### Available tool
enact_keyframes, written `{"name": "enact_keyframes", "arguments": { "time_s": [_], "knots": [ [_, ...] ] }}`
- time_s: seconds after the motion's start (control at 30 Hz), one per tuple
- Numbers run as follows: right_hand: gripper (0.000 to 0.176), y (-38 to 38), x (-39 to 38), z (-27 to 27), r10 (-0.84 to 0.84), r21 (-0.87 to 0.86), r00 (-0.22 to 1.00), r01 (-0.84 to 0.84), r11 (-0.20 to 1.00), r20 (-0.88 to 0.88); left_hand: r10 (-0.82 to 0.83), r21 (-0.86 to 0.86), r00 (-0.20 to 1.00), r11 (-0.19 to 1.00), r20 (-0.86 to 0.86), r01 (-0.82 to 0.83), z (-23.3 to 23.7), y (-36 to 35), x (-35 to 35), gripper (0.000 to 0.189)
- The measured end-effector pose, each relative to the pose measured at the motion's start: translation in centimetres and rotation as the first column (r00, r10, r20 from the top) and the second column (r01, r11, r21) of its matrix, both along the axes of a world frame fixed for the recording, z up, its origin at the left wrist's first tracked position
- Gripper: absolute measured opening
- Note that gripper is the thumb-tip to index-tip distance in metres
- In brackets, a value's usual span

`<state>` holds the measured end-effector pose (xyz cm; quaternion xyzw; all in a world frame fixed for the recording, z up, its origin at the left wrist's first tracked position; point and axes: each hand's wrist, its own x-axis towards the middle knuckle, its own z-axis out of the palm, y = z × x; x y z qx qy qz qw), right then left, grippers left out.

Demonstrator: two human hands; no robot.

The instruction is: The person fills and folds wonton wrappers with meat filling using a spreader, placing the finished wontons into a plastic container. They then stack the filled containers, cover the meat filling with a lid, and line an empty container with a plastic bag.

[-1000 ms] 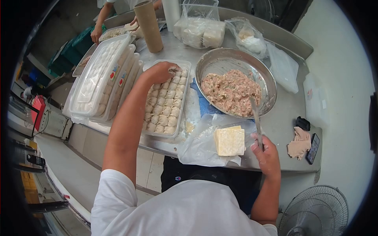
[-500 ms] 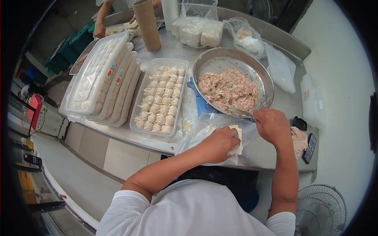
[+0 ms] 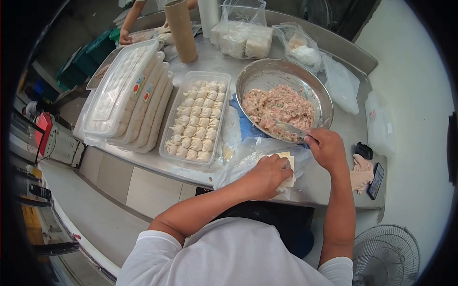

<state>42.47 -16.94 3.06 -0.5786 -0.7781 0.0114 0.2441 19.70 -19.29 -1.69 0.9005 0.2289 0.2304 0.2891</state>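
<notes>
My right hand (image 3: 327,148) grips a flat metal spreader (image 3: 290,128), its blade in the ground meat filling (image 3: 281,107) at the near side of a wide steel bowl (image 3: 325,90). To the left and nearer my body, my left hand (image 3: 269,177) curls over pale square dumpling wrappers (image 3: 289,162), holding them at their left side. Its fingertips are partly hidden. Under the wrappers lies a floury plastic sheet (image 3: 238,167). Left of the bowl, a clear plastic tub (image 3: 191,161) holds rows of folded dumplings (image 3: 196,121).
Stacked lidded tubs of dumplings (image 3: 121,90) stand at left. Behind are a cardboard tube (image 3: 181,33), bagged white blocks (image 3: 245,40) and another person's hand (image 3: 125,37). A phone (image 3: 376,181) and cloth (image 3: 361,174) lie at right, above a floor fan (image 3: 386,252).
The spreader's blade has come up a little and shows more plainly against the filling. My right hand has shifted slightly left and up; my left hand stays at the wrappers.
</notes>
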Motion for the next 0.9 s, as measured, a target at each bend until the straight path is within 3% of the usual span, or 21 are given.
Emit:
{"name": "enact_keyframes", "arguments": {
  "time_s": [0.1, 0.23, 0.3, 0.37, 0.4, 0.47, 0.5, 0.53, 0.57, 0.63, 0.67, 0.83, 0.9],
  "knots": [
    [0.016, 0.2, -0.7, -0.3, 0.042, -0.023, 0.989, -0.039, 0.999, 0.141, 0.009, -0.009, 0.999, 1.0, -0.039, -0.009, -0.5, 0.2, 0.3, 0.03],
    [0.017, 0.2, -0.2, -0.5, 0.071, -0.02, 0.992, -0.069, 0.997, 0.108, -0.003, -0.065, 0.997, 0.998, -0.081, -0.002, -0.4, 0.5, 0.2, 0.034],
    [0.018, -0.3, 0.2, -0.1, -0.001, -0.272, 0.954, -0.085, 0.959, -0.3, 0.001, -0.064, 0.997, 0.998, -0.083, -0.007, -0.7, 0.6, 0.5, 0.036],
    [0.019, -1.0, 0.4, -0.8, -0.057, -0.249, 0.92, -0.046, 0.967, -0.389, 0.171, -0.224, 0.984, 0.962, 0.04, -0.158, -1.5, 1.0, 1.0, 0.031],
    [0.02, -1.5, 0.5, -1.2, -0.109, -0.231, 0.872, -0.005, 0.973, -0.477, 0.166, -0.226, 0.985, 0.962, 0.039, -0.154, -1.7, 1.4, 0.7, 0.031],
    [0.02, -2.5, 0.1, -1.2, -0.095, -0.147, 0.852, 0.022, 0.989, -0.515, 0.42, -0.606, 0.858, 0.777, 0.296, -0.171, -1.8, 2.7, -0.5, 0.025],
    [0.02, -3.0, -0.1, -1.0, -0.072, -0.063, 0.832, 0.045, 0.997, -0.55, 0.581, -0.849, 0.681, 0.515, 0.445, 0.115, -1.5, 3.2, -0.8, 0.028],
    [0.02, -3.5, -0.3, -0.5, -0.079, -0.066, 0.83, 0.051, 0.997, -0.552, 0.766, -0.861, 0.466, 0.216, 0.442, 0.461, -1.0, 3.5, -1.2, 0.033],
    [0.02, -4.0, -0.6, 0.2, -0.049, -0.015, 0.884, 0.048, 0.999, -0.465, 0.767, -0.863, 0.47, 0.211, 0.437, 0.459, -0.2, 3.7, -2.0, 0.033],
    [0.021, -4.7, -1.6, 0.8, -0.014, 0.034, 0.927, 0.029, 0.999, -0.374, 0.816, -0.682, 0.293, 0.159, 0.498, 0.714, 1.1, 4.1, -3.5, 0.04],
    [0.022, -5.1, -2.3, 0.9, 0.003, 0.044, 0.931, 0.014, 0.999, -0.365, 0.842, -0.751, 0.29, 0.187, 0.454, 0.634, 0.8, 4.4, -3.3, 0.044],
    [0.024, -5.3, -4.3, -0.5, 0.074, 0.071, 0.945, -0.054, 0.996, -0.318, 0.868, -0.747, 0.278, 0.147, 0.412, 0.648, 1.4, 4.1, -3.8, 0.045],
    [0.023, -5.1, -3.9, -0.7, 0.114, 0.021, 0.987, -0.113, 0.993, -0.112, 0.879, -0.756, 0.256, 0.161, 0.402, 0.635, 1.1, 4.0, -4.4, 0.045]
  ]
}}
